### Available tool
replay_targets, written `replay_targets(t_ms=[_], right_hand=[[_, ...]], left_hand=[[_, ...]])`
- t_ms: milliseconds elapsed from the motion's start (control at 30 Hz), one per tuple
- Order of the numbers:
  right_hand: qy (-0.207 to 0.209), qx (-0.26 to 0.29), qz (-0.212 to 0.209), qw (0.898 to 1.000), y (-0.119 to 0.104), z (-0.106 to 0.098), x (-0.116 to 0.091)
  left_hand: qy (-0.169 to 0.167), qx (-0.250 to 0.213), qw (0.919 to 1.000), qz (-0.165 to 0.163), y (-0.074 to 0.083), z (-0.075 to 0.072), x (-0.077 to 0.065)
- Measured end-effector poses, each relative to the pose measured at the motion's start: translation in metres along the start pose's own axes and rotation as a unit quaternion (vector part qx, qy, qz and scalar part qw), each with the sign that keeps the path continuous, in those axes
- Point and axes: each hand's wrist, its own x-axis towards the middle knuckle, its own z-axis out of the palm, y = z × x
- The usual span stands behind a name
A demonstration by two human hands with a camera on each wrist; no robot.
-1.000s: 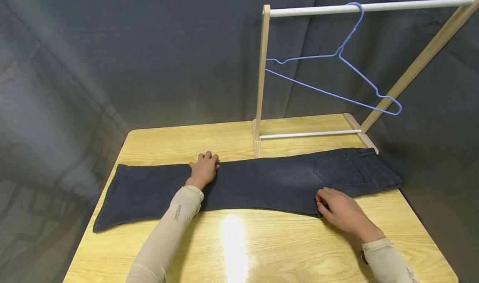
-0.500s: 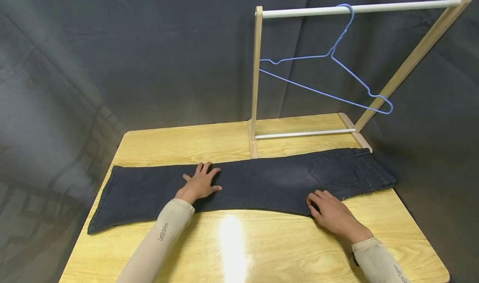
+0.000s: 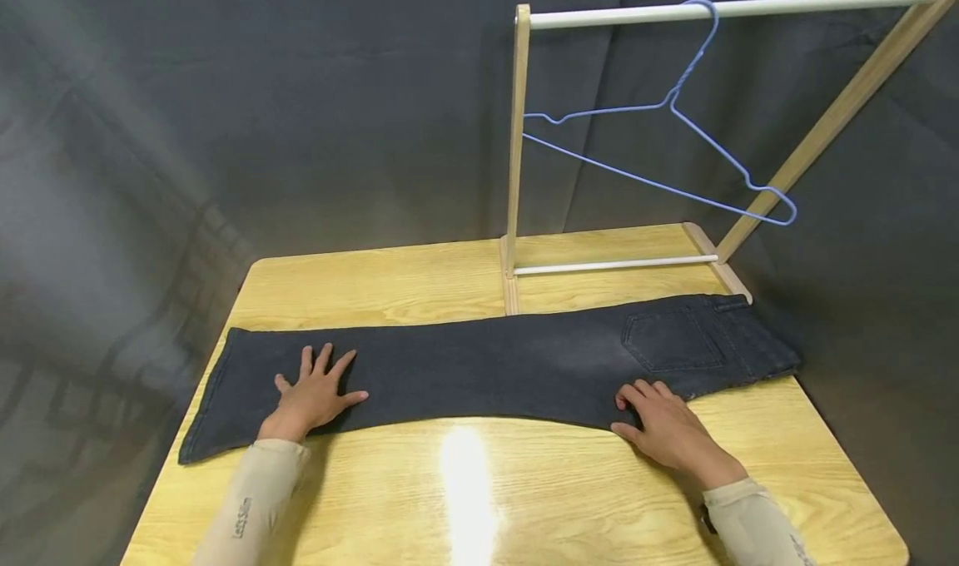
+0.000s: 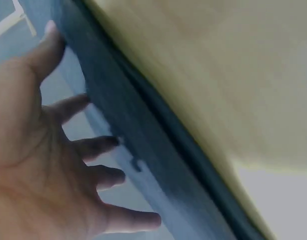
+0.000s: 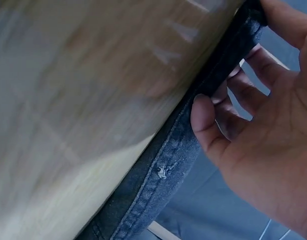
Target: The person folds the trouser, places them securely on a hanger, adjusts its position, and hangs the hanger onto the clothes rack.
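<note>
A pair of dark blue jeans [image 3: 479, 366], folded lengthwise, lies flat across the table, with the leg hems at the left and the waist and back pocket at the right. My left hand [image 3: 310, 399] rests on the lower leg, fingers spread wide; in the left wrist view the left hand [image 4: 58, 150] shows straight fingers over the denim. At the near edge below the pocket, my right hand [image 3: 667, 429] touches the jeans with loosely bent fingers, its thumb apart from them. The right wrist view shows the right hand [image 5: 268, 120] beside a stitched seam.
A wooden rack [image 3: 517, 141] with white rods stands at the back right of the table [image 3: 569, 491]. A blue wire hanger [image 3: 674, 100] hangs from its top rod. Grey curtains [image 3: 337, 116] surround the table, and the jeans' waist reaches the right table edge.
My left hand has slid left along the jeans toward the hems, and its fingers have spread. The right hand stays at the near edge, its thumb moving away from its fingers.
</note>
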Motion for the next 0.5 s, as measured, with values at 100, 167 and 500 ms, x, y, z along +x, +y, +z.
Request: replay_targets(t_ms=[100,167,500], right_hand=[[-0.002,-0.006,-0.001,1.0,0.001,-0.002,0.0],[-0.006,-0.007,0.001,1.0,0.002,-0.002,0.0],[-0.005,-0.001,-0.001,1.0,0.002,-0.001,0.001]], left_hand=[[0.001,-0.015,0.9997,-0.017,-0.021,0.003,-0.019],[-0.005,-0.041,0.999,-0.017,-0.037,0.007,-0.028],[0.03,-0.102,0.9931,0.05,-0.084,0.025,-0.036]])
